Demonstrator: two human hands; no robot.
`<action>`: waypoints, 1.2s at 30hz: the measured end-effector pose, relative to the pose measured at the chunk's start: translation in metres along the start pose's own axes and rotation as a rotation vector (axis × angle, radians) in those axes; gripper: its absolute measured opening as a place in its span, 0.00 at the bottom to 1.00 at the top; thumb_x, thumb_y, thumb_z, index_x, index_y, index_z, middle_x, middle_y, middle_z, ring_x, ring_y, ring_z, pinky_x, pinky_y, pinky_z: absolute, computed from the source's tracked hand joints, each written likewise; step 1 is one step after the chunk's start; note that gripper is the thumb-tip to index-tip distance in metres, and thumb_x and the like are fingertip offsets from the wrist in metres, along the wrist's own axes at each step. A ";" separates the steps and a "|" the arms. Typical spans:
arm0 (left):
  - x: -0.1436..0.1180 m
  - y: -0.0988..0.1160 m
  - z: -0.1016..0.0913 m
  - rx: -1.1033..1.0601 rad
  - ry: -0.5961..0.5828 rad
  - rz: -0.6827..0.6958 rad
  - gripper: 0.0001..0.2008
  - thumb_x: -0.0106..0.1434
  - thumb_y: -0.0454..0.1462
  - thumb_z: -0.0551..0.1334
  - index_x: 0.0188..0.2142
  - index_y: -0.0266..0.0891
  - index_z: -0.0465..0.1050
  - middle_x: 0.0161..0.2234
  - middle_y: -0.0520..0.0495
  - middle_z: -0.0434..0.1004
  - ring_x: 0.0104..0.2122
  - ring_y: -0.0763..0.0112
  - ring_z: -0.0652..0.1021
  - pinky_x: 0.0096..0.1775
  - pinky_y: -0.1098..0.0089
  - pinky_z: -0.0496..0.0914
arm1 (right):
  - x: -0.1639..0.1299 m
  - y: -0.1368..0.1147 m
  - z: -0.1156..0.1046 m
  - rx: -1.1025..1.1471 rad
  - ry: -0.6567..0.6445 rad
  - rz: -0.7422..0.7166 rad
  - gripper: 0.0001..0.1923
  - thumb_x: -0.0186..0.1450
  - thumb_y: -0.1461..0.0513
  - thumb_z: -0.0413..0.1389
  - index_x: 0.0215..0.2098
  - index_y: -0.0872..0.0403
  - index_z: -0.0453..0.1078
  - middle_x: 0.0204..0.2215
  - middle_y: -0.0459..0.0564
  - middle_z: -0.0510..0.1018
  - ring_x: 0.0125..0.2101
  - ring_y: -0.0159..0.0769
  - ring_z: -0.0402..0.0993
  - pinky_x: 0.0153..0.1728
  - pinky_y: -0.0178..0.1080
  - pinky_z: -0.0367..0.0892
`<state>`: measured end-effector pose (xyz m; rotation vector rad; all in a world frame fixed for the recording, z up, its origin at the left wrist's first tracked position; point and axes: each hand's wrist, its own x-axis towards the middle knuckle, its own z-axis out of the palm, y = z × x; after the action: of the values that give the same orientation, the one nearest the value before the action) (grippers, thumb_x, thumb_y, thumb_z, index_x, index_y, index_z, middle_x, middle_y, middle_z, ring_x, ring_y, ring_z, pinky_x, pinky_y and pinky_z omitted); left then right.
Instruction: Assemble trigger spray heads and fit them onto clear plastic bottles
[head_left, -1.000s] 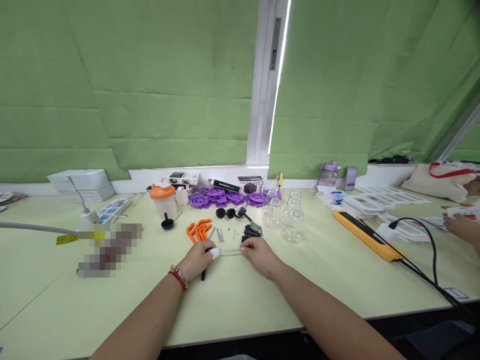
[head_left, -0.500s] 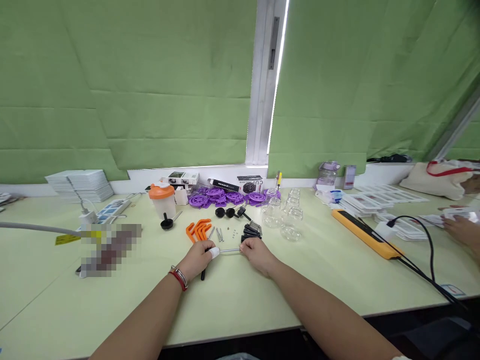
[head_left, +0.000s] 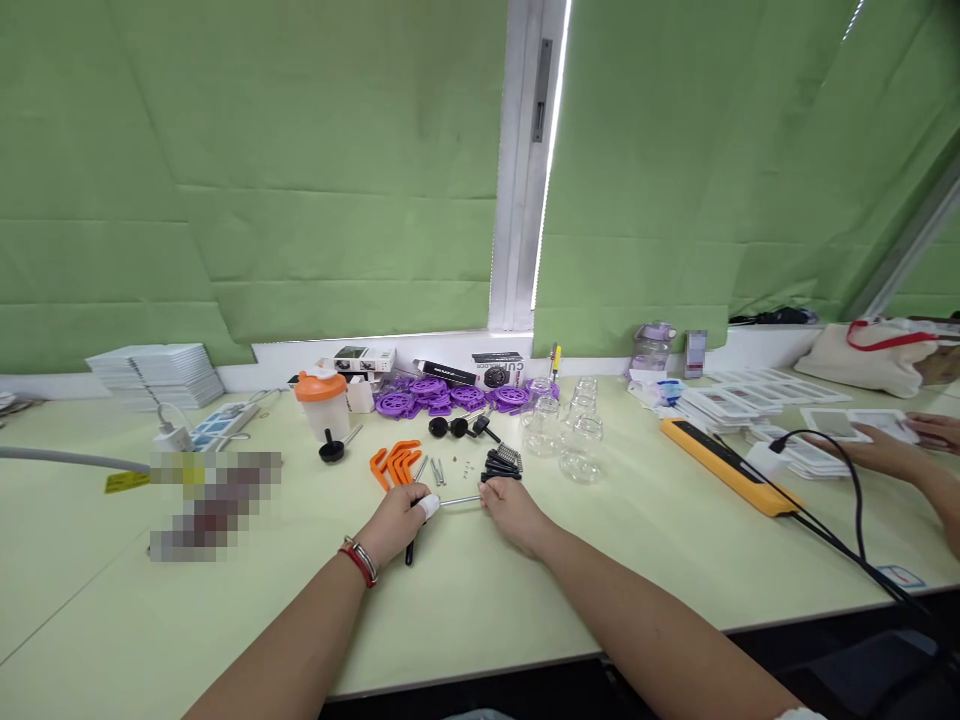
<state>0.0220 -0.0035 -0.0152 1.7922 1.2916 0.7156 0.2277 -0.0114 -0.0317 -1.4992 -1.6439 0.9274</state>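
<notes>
Hands pinch a thin metal rod [head_left: 460, 500] level over the tabletop's [head_left: 525, 610] middle: my left hand [head_left: 396, 520] grips one end, my right hand [head_left: 508, 508] the other, steadying it beside the orange brackets [head_left: 394, 462].

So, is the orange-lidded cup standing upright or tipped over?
Upright. The orange-lidded cup stands on its base on the table, lid on top, behind the orange brackets.

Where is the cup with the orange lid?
The cup with the orange lid stands on the table, left of the purple wheels and behind the left hand.
</notes>
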 end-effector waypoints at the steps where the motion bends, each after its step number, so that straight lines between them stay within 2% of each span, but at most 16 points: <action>1: 0.000 0.000 0.000 0.002 -0.001 0.000 0.15 0.55 0.47 0.56 0.22 0.39 0.61 0.20 0.56 0.53 0.22 0.75 0.57 0.25 0.73 0.53 | 0.000 -0.001 0.000 0.003 0.001 0.000 0.16 0.64 0.56 0.46 0.21 0.54 0.58 0.16 0.41 0.58 0.18 0.28 0.52 0.22 0.33 0.49; 10: 0.002 -0.001 -0.003 -0.003 -0.010 -0.017 0.17 0.54 0.50 0.57 0.23 0.39 0.62 0.20 0.56 0.53 0.22 0.75 0.56 0.25 0.73 0.52 | 0.000 0.002 -0.001 0.067 -0.049 0.046 0.17 0.64 0.53 0.46 0.22 0.54 0.62 0.16 0.41 0.57 0.18 0.28 0.51 0.21 0.33 0.48; 15: 0.001 -0.001 -0.004 0.001 -0.003 -0.015 0.17 0.54 0.50 0.57 0.23 0.38 0.63 0.20 0.56 0.54 0.22 0.75 0.57 0.25 0.73 0.52 | 0.002 0.008 0.000 0.050 0.014 -0.035 0.16 0.63 0.53 0.48 0.23 0.53 0.58 0.18 0.40 0.56 0.20 0.28 0.50 0.22 0.32 0.49; 19: 0.000 -0.001 -0.003 0.011 0.000 -0.002 0.18 0.54 0.51 0.57 0.23 0.38 0.63 0.20 0.55 0.54 0.22 0.75 0.57 0.25 0.73 0.53 | 0.003 0.010 0.001 -0.024 0.017 -0.057 0.19 0.65 0.51 0.45 0.21 0.53 0.56 0.17 0.41 0.57 0.20 0.28 0.51 0.22 0.33 0.49; 26: 0.003 -0.004 -0.003 0.012 -0.001 0.001 0.17 0.55 0.50 0.56 0.23 0.38 0.63 0.20 0.56 0.54 0.22 0.74 0.57 0.26 0.73 0.53 | 0.004 0.008 0.001 0.092 -0.034 -0.008 0.22 0.65 0.49 0.45 0.22 0.55 0.63 0.18 0.43 0.63 0.19 0.28 0.55 0.23 0.33 0.51; 31: 0.005 -0.006 -0.007 0.015 0.028 0.001 0.17 0.56 0.50 0.56 0.22 0.39 0.61 0.21 0.55 0.54 0.23 0.74 0.58 0.26 0.72 0.53 | -0.002 -0.003 -0.006 0.343 -0.105 0.064 0.13 0.64 0.53 0.49 0.31 0.54 0.64 0.21 0.42 0.66 0.19 0.26 0.56 0.22 0.31 0.53; 36: 0.006 -0.008 -0.006 0.038 0.004 -0.007 0.16 0.57 0.49 0.55 0.23 0.39 0.62 0.20 0.56 0.53 0.23 0.74 0.57 0.26 0.72 0.52 | -0.004 -0.005 -0.006 0.363 -0.125 0.052 0.05 0.60 0.61 0.53 0.29 0.54 0.63 0.20 0.41 0.66 0.20 0.27 0.57 0.22 0.30 0.53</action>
<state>0.0148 0.0052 -0.0190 1.8160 1.3217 0.6959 0.2312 -0.0155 -0.0245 -1.2603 -1.4309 1.2933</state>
